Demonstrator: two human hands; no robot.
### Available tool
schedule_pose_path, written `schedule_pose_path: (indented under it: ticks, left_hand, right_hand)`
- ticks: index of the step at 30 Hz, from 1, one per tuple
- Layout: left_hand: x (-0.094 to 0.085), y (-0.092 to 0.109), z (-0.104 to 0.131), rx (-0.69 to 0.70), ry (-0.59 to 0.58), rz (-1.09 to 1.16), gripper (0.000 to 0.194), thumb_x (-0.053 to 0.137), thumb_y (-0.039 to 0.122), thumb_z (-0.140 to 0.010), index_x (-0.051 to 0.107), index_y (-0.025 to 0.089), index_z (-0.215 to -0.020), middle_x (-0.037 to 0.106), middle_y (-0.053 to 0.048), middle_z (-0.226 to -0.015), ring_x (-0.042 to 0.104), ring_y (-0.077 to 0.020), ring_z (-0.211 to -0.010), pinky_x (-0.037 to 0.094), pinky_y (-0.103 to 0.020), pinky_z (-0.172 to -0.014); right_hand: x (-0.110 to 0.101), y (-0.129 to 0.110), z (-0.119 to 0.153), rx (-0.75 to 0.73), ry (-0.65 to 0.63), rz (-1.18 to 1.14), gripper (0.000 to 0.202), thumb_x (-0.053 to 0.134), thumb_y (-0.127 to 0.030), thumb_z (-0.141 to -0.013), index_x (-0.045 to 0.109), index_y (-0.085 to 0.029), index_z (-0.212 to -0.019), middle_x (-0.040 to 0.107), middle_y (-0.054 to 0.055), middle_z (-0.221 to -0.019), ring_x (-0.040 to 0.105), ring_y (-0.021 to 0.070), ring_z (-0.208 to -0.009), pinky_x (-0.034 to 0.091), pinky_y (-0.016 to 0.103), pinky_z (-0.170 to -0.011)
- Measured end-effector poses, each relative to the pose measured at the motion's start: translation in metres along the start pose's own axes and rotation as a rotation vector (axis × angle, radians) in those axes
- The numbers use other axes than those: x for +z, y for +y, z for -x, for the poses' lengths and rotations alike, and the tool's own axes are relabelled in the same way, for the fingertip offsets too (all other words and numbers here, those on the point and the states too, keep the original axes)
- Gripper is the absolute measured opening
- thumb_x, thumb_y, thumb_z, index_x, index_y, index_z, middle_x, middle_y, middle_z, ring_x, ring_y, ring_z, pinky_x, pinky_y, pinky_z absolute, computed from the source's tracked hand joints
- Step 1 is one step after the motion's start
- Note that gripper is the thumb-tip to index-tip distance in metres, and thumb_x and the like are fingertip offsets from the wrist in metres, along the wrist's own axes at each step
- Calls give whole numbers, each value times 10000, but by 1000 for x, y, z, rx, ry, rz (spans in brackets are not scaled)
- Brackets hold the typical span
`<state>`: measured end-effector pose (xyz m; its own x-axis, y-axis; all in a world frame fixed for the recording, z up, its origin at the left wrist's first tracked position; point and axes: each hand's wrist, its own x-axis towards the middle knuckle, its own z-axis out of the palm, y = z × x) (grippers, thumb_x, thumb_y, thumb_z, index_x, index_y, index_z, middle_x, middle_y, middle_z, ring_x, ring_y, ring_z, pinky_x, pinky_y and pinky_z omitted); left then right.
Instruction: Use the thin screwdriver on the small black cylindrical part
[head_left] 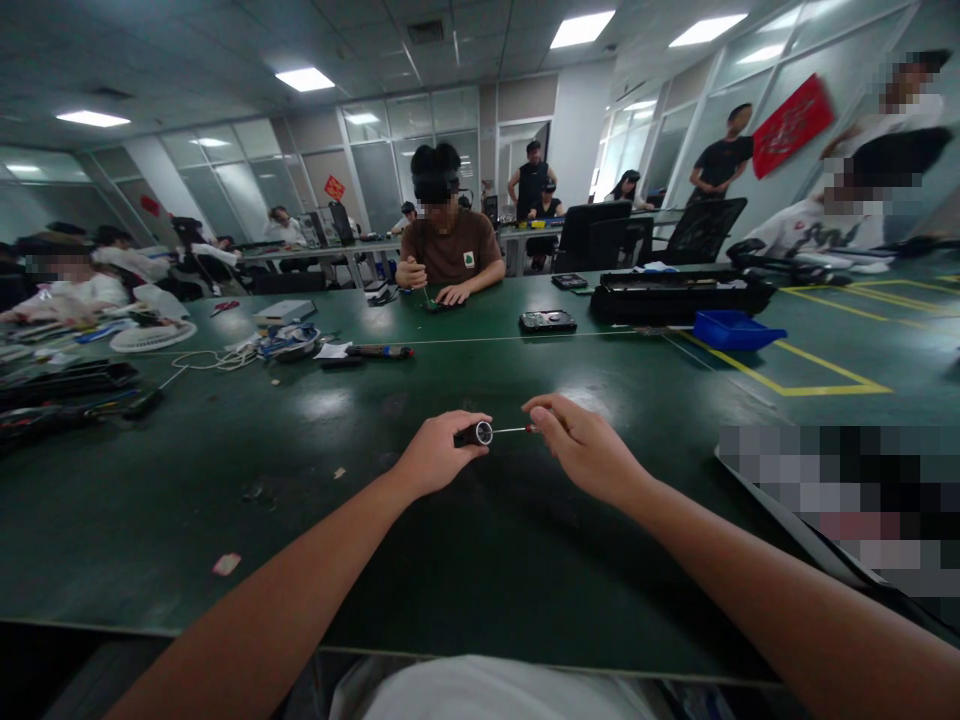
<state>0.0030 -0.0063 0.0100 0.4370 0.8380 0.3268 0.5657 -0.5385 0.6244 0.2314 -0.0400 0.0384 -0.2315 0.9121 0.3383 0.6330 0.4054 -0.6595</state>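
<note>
Above the green table, my left hand (442,450) is closed around a small black cylindrical part (474,434) with a silvery ring at its end. My right hand (581,440) grips a screwdriver (514,429) with a thin metal shaft and a bit of red at the handle; most of the handle is hidden in the fingers. The shaft points left, and its tip is at the ringed end of the black part. Whether the tip touches or goes inside it, I cannot tell.
Across the green table (375,580) sits a person (454,245) working on a small item. A blue tray (735,329), a hard drive (547,321) and a long black casing (682,295) lie at the right back. Cables (289,342) and a pen-like tool (379,351) lie left.
</note>
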Motion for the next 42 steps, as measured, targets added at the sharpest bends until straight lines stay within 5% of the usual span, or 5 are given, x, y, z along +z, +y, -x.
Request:
schedule_pose_path:
  ticks: [10,16,21,31,42]
  left_hand:
    - [0,0,0,-25,27,11,391,746,190,-782,679,245,-1163,683,-18,-1168,619,-196,-1083,450,-328,-981]
    - [2,-1,0,-12,18,5,374,749,183,-777,690,245,-1141,692,-16,-1145,624,-194,-1070,441,-335,-991]
    - [0,0,0,-31,21,10,385,738,197,-786,680,244,-1164,687,-23,-1148,623,-199,-1063,455,-336,-975]
    - [0,4,1,-19,0,1,368,720,220,-798,682,237,-1164,683,-37,-1158,622,-210,-1073,457,-352,-990]
    - [1,7,-3,11,32,-22,418,707,177,-809,657,249,-1218,656,-42,-1249,582,-222,-1174,414,-393,-1065]
  right_hand:
    - [3,4,0,-25,67,-69,259,552,-335,-913,570,-214,-1142,701,45,-905,653,199,-806,477,313,-685]
    - [2,5,0,-10,16,-37,370,365,-439,-997,662,-221,-957,647,14,-727,598,175,-635,424,299,-579]
    - [2,2,2,-52,43,-52,312,458,-316,-956,537,-204,-1237,683,39,-864,613,182,-698,453,308,-630]
    - [3,2,2,-18,55,-88,281,400,-340,-981,564,-216,-1172,642,24,-807,602,182,-693,450,318,-637]
    - [18,20,-11,348,189,-849,250,529,-457,-900,570,-212,-873,628,51,-763,626,194,-690,570,396,-716]
